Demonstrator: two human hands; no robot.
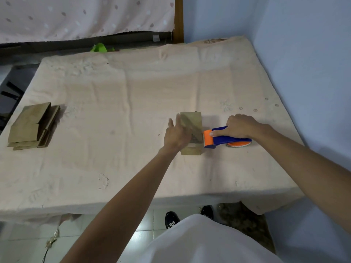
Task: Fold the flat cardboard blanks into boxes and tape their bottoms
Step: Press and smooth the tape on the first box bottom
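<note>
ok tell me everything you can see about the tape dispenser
The tape dispenser is a hand-held plastic one with a blue body and handle, an orange front plate and an orange roll hub at its rear. It lies low on the cloth-covered table, its front end at the right side of the cardboard box. The right hand grips its handle from above.
</note>
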